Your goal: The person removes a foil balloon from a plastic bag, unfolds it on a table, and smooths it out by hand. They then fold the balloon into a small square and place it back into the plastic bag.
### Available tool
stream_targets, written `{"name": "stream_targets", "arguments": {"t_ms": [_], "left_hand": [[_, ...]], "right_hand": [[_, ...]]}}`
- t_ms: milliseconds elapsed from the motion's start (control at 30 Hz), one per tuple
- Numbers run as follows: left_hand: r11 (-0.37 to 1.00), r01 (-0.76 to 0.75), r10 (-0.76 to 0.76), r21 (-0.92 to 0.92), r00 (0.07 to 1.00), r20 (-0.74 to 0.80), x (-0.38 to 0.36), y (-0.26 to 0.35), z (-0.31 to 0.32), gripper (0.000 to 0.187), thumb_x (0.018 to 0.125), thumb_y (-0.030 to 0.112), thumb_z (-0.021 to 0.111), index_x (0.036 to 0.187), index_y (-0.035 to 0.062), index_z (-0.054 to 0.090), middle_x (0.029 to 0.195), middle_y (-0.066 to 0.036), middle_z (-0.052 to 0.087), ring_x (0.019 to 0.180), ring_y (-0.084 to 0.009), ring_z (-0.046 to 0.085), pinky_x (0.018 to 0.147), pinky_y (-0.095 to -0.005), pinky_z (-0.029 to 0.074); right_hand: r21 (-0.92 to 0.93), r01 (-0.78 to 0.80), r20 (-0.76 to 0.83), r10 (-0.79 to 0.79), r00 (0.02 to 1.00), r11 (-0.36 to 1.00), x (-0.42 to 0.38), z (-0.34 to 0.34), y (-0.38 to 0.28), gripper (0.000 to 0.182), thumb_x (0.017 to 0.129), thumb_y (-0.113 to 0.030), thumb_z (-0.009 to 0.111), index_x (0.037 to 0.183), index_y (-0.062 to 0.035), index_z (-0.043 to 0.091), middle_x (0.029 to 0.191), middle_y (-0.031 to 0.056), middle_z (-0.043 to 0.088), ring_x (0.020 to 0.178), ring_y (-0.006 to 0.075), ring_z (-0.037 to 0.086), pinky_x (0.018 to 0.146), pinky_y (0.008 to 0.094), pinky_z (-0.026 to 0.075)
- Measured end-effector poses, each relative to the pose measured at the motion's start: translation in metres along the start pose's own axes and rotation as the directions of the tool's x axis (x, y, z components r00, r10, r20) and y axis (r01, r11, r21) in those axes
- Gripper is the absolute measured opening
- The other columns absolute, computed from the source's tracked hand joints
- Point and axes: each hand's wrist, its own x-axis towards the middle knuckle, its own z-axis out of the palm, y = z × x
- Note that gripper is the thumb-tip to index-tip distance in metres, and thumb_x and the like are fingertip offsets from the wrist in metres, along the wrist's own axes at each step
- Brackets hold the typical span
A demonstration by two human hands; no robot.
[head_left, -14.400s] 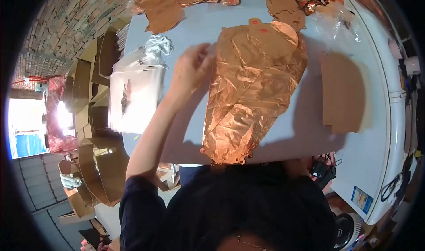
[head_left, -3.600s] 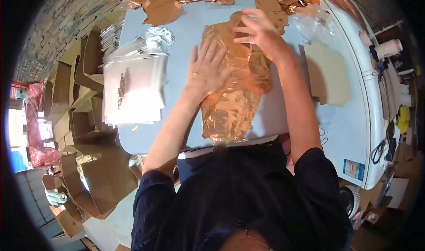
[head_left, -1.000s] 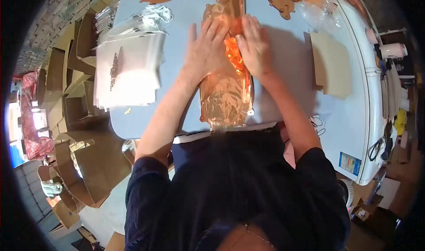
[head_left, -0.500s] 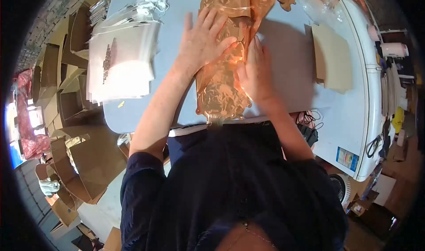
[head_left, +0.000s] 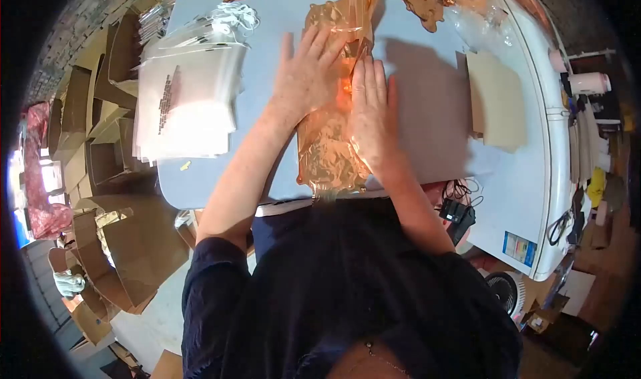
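A long, shiny copper-coloured foil piece (head_left: 334, 150) lies flat on the light table (head_left: 267, 172), its near end close to the table's front edge. My left hand (head_left: 307, 75) rests on its left side, fingers spread and pointing away from me. On the foil's right side lies my right hand (head_left: 371, 108), flat with its fingers stretched out. Part of the foil's right edge is folded inward near my right fingertips. Both palms hide some of the foil's middle.
Clear plastic bags (head_left: 190, 105) are stacked at the left, with white string (head_left: 235, 17) behind them. Cardboard sheets (head_left: 495, 102) lie at the right. More copper foil (head_left: 427, 2) and clear plastic (head_left: 484, 28) sit at the back right. Open cardboard boxes (head_left: 143, 245) stand left of the table.
My right hand has moved left onto the foil and flattened. The foil's right flap, which stretched toward the back right, is now folded in over the piece. My left hand has stayed nearly in place.
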Motion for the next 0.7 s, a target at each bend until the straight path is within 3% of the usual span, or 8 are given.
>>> {"name": "stream_targets", "arguments": {"t_ms": [267,400,467,567,700], "left_hand": [[0.988,-0.011,0.006,0.154,0.999,0.036,0.0,-0.004,0.009,0.084,0.087,0.033,0.068,0.163,0.0132,0.037,0.171,-0.01,0.032,0.16,-0.0268,0.024,0.128,-0.0615,0.014],[0.998,-0.006,0.003,0.058,0.999,0.053,0.0,0.001,-0.009,0.082,0.089,0.037,0.066,0.162,0.011,0.039,0.17,-0.011,0.034,0.159,-0.0271,0.024,0.126,-0.0617,0.015],[0.997,-0.028,0.027,0.069,1.0,0.006,-0.001,-0.001,-0.001,0.086,0.09,0.045,0.066,0.163,0.0109,0.037,0.168,-0.011,0.037,0.158,-0.0276,0.025,0.123,-0.0613,0.018],[0.947,-0.071,0.085,0.314,0.996,-0.032,-0.001,-0.009,0.016,0.091,0.086,0.047,0.068,0.162,0.009,0.037,0.167,-0.013,0.037,0.158,-0.0285,0.025,0.123,-0.0618,0.018],[0.983,-0.023,-0.002,0.18,0.991,0.137,0.002,-0.001,-0.003,0.079,0.09,0.044,0.063,0.157,0.006,0.045,0.165,-0.014,0.04,0.158,-0.0293,0.025,0.123,-0.0622,0.017]], "right_hand": [[0.079,0.014,0.156,-0.026,0.987,0.997,0.005,0.0,0.007,0.08,0.086,-0.02,0.068,0.156,0.0051,0.037,0.166,0.021,0.034,0.158,0.0366,0.025,0.127,0.0596,0.018],[0.201,0.01,0.157,-0.042,0.987,0.98,0.009,-0.006,0.008,0.086,0.086,-0.031,0.072,0.156,0.0065,0.037,0.167,0.025,0.028,0.159,0.0388,0.019,0.127,0.0609,0.016],[0.249,0.032,0.102,-0.059,0.993,0.968,0.013,-0.004,0.007,0.086,0.088,-0.035,0.072,0.155,0.007,0.038,0.166,0.027,0.031,0.158,0.0404,0.021,0.126,0.0611,0.018],[0.284,0.103,0.035,-0.117,0.992,0.953,0.023,-0.003,0.009,0.083,0.092,-0.039,0.07,0.153,0.0083,0.04,0.161,0.0281,0.038,0.154,0.0413,0.029,0.124,0.0626,0.019],[0.33,0.155,-0.077,-0.137,0.988,0.931,0.034,0.007,0.016,0.065,0.098,-0.03,0.067,0.146,0.0088,0.049,0.149,0.026,0.054,0.142,0.0412,0.046,0.119,0.0592,0.029]]}}
